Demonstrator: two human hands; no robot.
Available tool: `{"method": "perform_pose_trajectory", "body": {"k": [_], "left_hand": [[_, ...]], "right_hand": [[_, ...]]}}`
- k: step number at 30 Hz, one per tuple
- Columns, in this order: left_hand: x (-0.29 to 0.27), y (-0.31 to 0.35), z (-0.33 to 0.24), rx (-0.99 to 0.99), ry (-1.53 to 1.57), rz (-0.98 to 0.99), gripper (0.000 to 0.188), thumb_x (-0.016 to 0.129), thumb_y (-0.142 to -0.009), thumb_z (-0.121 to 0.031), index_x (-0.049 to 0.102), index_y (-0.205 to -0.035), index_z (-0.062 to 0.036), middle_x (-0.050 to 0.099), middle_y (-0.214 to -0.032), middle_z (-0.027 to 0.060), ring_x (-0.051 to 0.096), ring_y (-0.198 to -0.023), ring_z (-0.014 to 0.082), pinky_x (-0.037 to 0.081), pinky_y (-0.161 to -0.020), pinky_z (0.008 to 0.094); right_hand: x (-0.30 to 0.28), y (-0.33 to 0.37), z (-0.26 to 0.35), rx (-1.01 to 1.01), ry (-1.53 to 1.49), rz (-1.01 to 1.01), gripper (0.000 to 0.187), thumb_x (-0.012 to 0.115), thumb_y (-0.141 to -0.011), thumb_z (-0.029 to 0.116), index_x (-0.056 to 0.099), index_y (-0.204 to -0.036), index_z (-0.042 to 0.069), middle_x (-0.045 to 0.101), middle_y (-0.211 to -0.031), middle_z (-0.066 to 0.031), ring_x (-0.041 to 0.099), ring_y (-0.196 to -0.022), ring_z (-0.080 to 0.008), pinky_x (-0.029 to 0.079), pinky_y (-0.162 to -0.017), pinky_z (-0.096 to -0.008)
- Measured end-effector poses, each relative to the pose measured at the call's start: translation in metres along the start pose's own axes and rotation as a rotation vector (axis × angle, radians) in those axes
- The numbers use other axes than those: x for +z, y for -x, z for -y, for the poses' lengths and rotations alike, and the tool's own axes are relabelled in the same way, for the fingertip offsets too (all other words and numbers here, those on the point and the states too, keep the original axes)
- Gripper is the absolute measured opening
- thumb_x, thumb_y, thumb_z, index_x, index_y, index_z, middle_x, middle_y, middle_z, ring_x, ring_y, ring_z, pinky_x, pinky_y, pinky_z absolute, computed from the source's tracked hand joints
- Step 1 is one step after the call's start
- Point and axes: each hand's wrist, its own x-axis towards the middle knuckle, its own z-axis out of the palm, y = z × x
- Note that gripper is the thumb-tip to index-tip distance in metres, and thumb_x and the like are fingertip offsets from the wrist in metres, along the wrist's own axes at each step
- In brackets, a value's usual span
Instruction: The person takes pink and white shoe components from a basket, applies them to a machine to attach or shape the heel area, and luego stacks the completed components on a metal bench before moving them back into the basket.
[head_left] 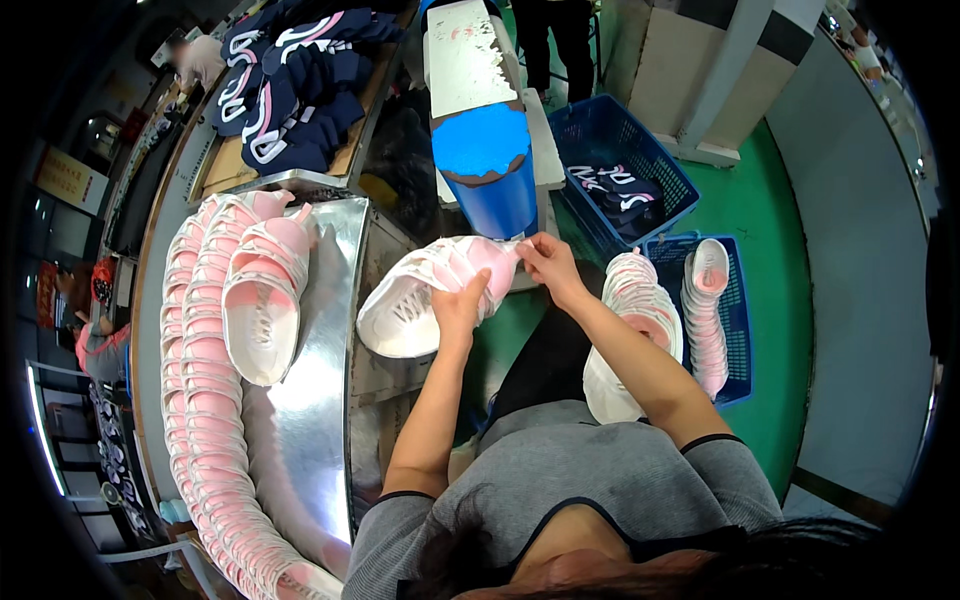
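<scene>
While left fingers (482, 284) gripped the shoe upper (402, 285), right fingers (533, 253) pinched its end, seemingly aligning it; steady guiding seemed needed next.

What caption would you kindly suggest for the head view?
Left hand and right hand hold a pink-white shoe upper at a blue machine, nested uppers alongside.

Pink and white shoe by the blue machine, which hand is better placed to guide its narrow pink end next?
Probably your right hand: it pinches that end of the shoe, right by the blue machine. Your left hand holds the shoe's side, farther from the machine.
</scene>
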Motion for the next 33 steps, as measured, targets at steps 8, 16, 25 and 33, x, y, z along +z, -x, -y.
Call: {"method": "perform_pose_trajectory", "body": {"k": [8,16,25,33], "left_hand": [[0.013,-0.028,0.0,-0.231,0.214,0.037,0.036,0.07,-0.078,-0.013,0.059,-0.107,0.0064,0.063,-0.101,0.0106,0.061,-0.09,0.0171,0.048,-0.078,0.0285],[0.017,-0.056,0.024,-0.644,0.729,-0.006,0.036,0.059,-0.084,-0.007,0.052,-0.116,0.0068,0.062,-0.108,0.0169,0.062,-0.096,0.028,0.052,-0.085,0.0386],[-0.038,-0.005,0.002,-0.516,0.887,-0.078,0.042,0.059,-0.086,-0.016,0.049,-0.123,0.0007,0.057,-0.12,0.0164,0.056,-0.111,0.0315,0.045,-0.095,0.0454],[-0.109,0.113,-0.157,0.215,0.139,-0.601,0.045,0.066,-0.081,-0.006,0.05,-0.122,0.0041,0.056,-0.116,0.0121,0.056,-0.104,0.0187,0.046,-0.089,0.0336]], "right_hand": [[-0.008,-0.033,-0.005,0.156,-0.253,0.023,0.014,0.062,-0.085,0.001,0.051,-0.078,0.005,0.059,-0.085,-0.0083,0.065,-0.076,-0.0204,0.058,-0.073,-0.0313],[-0.009,-0.057,-0.007,0.331,-0.458,-0.121,0.011,0.052,-0.088,0.008,0.053,-0.077,0.007,0.056,-0.067,-0.0064,0.051,-0.053,-0.0102,0.035,-0.044,-0.0206],[-0.107,0.032,0.042,-0.171,1.217,0.262,0.064,0.07,-0.071,0.051,0.058,-0.102,-0.003,0.064,-0.099,-0.0225,0.061,-0.098,-0.0331,0.047,-0.084,-0.0402],[-0.17,0.134,-0.006,0.025,1.785,0.083,0.063,0.081,-0.054,0.02,0.053,-0.108,0.0,0.048,-0.118,-0.02,0.051,-0.099,-0.0415,0.048,-0.08,-0.0475]]}}
